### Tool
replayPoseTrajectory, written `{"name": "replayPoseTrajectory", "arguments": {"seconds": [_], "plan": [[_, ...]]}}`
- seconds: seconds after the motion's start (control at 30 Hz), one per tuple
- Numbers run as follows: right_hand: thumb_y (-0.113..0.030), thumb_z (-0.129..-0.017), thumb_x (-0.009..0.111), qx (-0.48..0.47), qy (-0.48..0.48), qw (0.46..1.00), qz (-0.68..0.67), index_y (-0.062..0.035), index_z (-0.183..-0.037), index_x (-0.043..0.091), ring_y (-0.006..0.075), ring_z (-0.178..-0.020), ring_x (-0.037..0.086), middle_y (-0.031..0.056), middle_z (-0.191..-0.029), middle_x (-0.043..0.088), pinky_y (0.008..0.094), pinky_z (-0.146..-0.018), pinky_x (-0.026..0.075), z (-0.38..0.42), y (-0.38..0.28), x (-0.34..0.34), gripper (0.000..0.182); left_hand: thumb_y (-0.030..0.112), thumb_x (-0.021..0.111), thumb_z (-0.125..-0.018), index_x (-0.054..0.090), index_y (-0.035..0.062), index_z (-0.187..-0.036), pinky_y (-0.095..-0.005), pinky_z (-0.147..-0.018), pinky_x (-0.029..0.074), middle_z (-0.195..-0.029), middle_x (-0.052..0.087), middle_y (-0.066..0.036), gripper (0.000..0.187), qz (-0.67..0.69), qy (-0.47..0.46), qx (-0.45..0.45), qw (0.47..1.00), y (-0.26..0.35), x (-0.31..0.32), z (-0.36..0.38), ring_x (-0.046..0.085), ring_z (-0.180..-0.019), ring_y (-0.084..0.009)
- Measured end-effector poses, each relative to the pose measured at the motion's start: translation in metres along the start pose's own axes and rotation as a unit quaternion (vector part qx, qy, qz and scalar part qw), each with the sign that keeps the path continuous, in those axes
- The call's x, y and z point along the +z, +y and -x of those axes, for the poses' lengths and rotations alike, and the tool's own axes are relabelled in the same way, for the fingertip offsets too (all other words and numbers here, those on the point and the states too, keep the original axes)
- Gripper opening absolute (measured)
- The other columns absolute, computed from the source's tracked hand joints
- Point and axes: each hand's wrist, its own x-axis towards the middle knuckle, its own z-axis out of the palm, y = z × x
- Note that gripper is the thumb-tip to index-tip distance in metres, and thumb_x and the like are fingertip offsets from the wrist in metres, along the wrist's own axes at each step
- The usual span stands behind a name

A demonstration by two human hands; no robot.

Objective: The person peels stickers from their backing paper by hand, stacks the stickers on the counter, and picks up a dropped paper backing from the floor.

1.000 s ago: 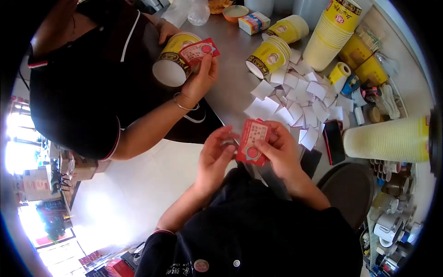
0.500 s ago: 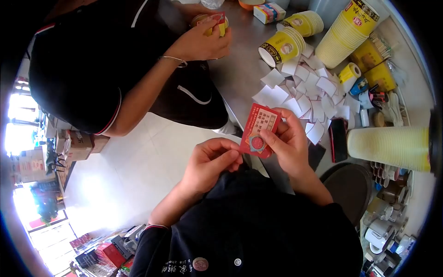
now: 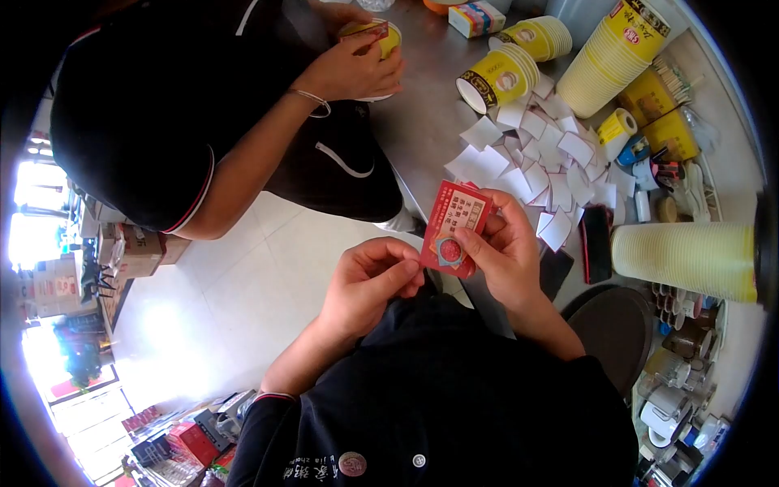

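Observation:
A red printed card [image 3: 456,223] with a round coloured picture and dark characters is in my right hand [image 3: 510,252], thumb across its face and fingers behind. More red edges show under it, so it may be a small stack. My left hand [image 3: 375,278] is closed in a pinch, its fingertips at the card's lower left corner; the exact grip there is partly hidden. Beyond the card, a heap of white square papers [image 3: 540,158] lies on the metal table [image 3: 418,105]. At upper left a co-worker's hand [image 3: 353,69] holds a yellow paper cup [image 3: 391,39] with a red card against it.
Yellow paper cups [image 3: 499,81] lie on the table beyond the papers. Tall cup stacks stand at the upper right [image 3: 613,65] and right [image 3: 682,258]. A phone [image 3: 596,243] and a round dark stool seat [image 3: 613,337] are by my right arm. The co-worker's leg is close by.
The co-worker's card has tilted flatter against the cup, showing more of the cup. My hands and the red card have hardly moved.

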Motion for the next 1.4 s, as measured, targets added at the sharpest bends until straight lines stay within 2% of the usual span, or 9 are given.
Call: {"name": "replayPoseTrajectory", "arguments": {"seconds": [0.3,0.47,0.57,0.63,0.77,1.0,1.17,1.33,1.4], "plan": [[-0.002,-0.085,0.059,-0.002,0.001,1.0,0.013,-0.0037,-0.114,0.038,0.0084,-0.067,0.06,0.0108,-0.09,0.064,0.0175,-0.05,0.043,0.0,0.001,0.0,0.036,0.003,0.054,-0.084,0.055,-0.0033,-0.091,-0.0237,-0.058,0.044,-0.075,0.059,-0.01,0.009,-0.011,0.009,-0.004,1.0,0.0,-0.001,0.0,0.054,-0.063,-0.014],[-0.002,-0.082,0.062,0.033,-0.029,0.999,0.013,-0.0026,-0.115,0.039,0.0086,-0.066,0.059,0.0091,-0.09,0.063,0.0181,-0.051,0.044,-0.001,0.006,0.002,0.04,0.003,0.057,-0.082,0.056,-0.0019,-0.087,-0.0248,-0.058,0.043,-0.075,0.058,-0.008,0.007,-0.026,-0.007,0.052,0.998,-0.003,-0.002,-0.001,0.054,-0.065,-0.0134],[-0.002,-0.078,0.066,-0.058,0.019,0.951,0.302,-0.0026,-0.115,0.044,0.0083,-0.064,0.057,0.0077,-0.087,0.061,0.0183,-0.051,0.044,0.003,0.006,0.005,0.043,0.003,0.058,-0.082,0.057,-0.0011,-0.083,-0.0238,-0.058,0.043,-0.075,0.058,-0.007,0.005,-0.081,0.004,0.065,0.995,-0.002,-0.001,-0.001,0.053,-0.065,-0.0124],[-0.001,-0.074,0.069,-0.193,-0.023,0.958,0.209,-0.0026,-0.108,0.053,0.0087,-0.061,0.055,0.0067,-0.085,0.06,0.0188,-0.051,0.044,0.007,0.0,0.007,0.038,0.003,0.059,-0.081,0.057,-0.001,-0.083,-0.023,-0.059,0.043,-0.076,0.058,-0.006,0.005,-0.106,0.017,0.062,0.992,0.003,0.003,0.001,0.054,-0.065,-0.0118],[0.003,-0.073,0.067,-0.209,-0.116,0.946,0.217,-0.0011,-0.09,0.062,0.0103,-0.063,0.057,0.0075,-0.083,0.061,0.02,-0.049,0.044,0.006,-0.009,0.015,0.018,0.001,0.06,-0.08,0.058,-0.0013,-0.082,-0.0203,-0.062,0.043,-0.077,0.058,-0.005,0.004,-0.142,0.039,0.059,0.987,0.005,0.008,0.002,0.054,-0.068,-0.01],[0.004,-0.073,0.066,-0.205,-0.107,0.944,0.236,0.0006,-0.089,0.063,0.0121,-0.065,0.061,0.0098,-0.083,0.062,0.0206,-0.051,0.048,0.004,-0.009,0.014,0.017,-0.002,0.062,-0.074,0.061,-0.0006,-0.079,-0.0187,-0.058,0.041,-0.075,0.06,-0.002,0.005,-0.252,0.083,0.129,0.955,0.0,0.009,-0.002,0.053,-0.064,-0.0062],[0.004,-0.071,0.067,-0.214,-0.093,0.938,0.256,0.0007,-0.088,0.063,0.0138,-0.065,0.061,0.0104,-0.083,0.062,0.0217,-0.052,0.049,0.002,-0.006,0.012,0.018,-0.004,0.063,-0.068,0.061,0.0015,-0.073,-0.0216,-0.054,0.042,-0.066,0.059,-0.006,0.007,-0.416,0.085,0.214,0.88,0.006,0.013,-0.008,0.054,-0.057,-0.0113],[0.003,-0.069,0.069,-0.248,-0.078,0.919,0.295,0.0002,-0.086,0.062,0.0146,-0.064,0.062,0.0096,-0.081,0.061,0.0238,-0.051,0.048,0.002,-0.005,0.01,0.018,-0.004,0.063,-0.067,0.061,0.0014,-0.071,-0.0226,-0.052,0.041,-0.066,0.059,-0.005,0.007,-0.455,0.071,0.242,0.854,0.008,0.019,-0.012,0.053,-0.056,-0.0114],[0.003,-0.069,0.068,-0.209,-0.073,0.934,0.282,-0.0003,-0.083,0.061,0.0132,-0.065,0.062,0.0085,-0.079,0.061,0.0245,-0.051,0.047,0.003,-0.008,0.009,0.016,-0.004,0.062,-0.066,0.061,0.0016,-0.069,-0.0219,-0.052,0.039,-0.065,0.059,-0.004,0.007,-0.451,0.074,0.245,0.855,0.007,0.021,-0.014,0.052,-0.056,-0.0103]]}}
